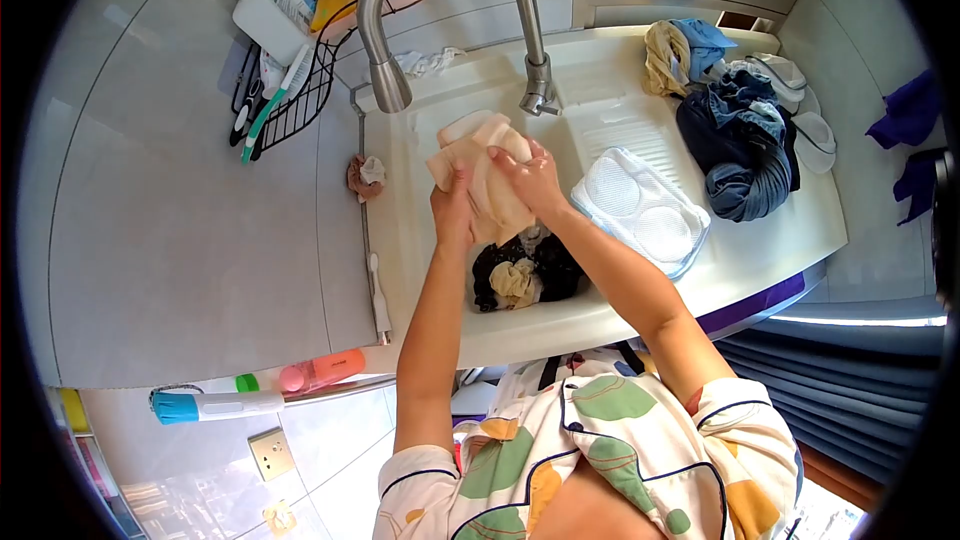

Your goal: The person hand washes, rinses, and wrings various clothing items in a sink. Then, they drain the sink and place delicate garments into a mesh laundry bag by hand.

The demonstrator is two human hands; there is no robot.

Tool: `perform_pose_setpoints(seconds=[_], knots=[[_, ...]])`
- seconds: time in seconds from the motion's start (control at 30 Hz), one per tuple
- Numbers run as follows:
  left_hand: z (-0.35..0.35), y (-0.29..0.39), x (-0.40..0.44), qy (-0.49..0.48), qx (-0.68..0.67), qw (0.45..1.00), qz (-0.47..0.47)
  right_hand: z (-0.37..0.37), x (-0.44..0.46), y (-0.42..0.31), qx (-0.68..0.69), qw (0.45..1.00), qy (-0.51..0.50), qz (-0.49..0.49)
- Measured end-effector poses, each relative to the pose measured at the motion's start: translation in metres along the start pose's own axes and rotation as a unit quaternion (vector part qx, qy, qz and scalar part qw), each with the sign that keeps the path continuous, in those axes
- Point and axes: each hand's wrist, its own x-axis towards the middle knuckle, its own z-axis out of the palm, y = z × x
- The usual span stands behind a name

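Above the sink basin (410, 260), both hands grip a peach-coloured piece of cloth (490, 180), perhaps a small garment; its exact kind does not show. My left hand (453, 212) is closed on its left edge. On the right side, my right hand (533, 180) pinches the cloth with the thumb on top. Part of each hand's fingers is hidden behind the fabric. Below, dark clothes (555, 265) and a cream-coloured cloth (515, 283) lie wet in the basin. A steel faucet (392, 85) arches over the basin from behind.
On the ribbed washboard side sits a white mesh laundry bag (640, 210). Farther right is a pile of dark and light clothes (740, 140). A wire rack (310, 110) with bottles and brushes hangs at the left. A white toothbrush (378, 290) lies along the sink's left edge.
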Motion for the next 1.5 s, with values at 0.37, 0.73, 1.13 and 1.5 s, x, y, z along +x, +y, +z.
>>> perform_pose_setpoints(seconds=[0.37,0.73,1.13,1.5], knots=[[-0.043,-0.061,0.006,0.063,-0.16,0.98,-0.102,0.033,-0.036,0.014,-0.495,0.734,-0.118,-0.449],[-0.054,-0.103,0.009,-0.071,0.684,0.726,0.02,-0.039,-0.057,0.051,-0.277,0.958,0.041,-0.054],[0.113,-0.085,0.041,-0.572,0.472,0.61,0.278,-0.115,-0.129,0.022,0.264,0.949,0.116,0.125],[0.156,-0.065,0.026,-0.439,0.233,0.866,-0.05,-0.156,-0.143,-0.016,0.445,0.869,0.201,0.082]])
